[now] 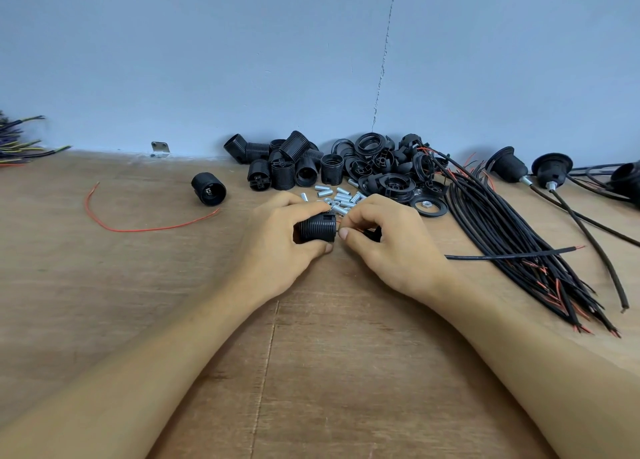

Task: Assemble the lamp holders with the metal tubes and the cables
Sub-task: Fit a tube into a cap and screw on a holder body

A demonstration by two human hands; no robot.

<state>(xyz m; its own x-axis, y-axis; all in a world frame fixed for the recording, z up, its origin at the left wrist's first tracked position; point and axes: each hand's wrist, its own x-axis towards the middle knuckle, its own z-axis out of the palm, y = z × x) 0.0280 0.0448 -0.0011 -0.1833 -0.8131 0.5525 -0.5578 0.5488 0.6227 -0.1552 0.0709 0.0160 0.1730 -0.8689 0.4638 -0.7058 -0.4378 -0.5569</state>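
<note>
Black holder (317, 229), frame centre: our left grip (277, 250) curls round it; our right grip (391, 250) pinches a cable (502, 256).

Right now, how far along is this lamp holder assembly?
Done: a few finished holders with cables lie far right. In hand: the left hand grips a threaded holder body; the right hand pinches a small black part at its end. Left: the pile of holder bodies, loose metal tubes and the cable bundle.

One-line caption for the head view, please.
Left hand grips a threaded lamp holder while the right hand pinches a black part at its end; metal tubes and cables lie nearby.
</note>
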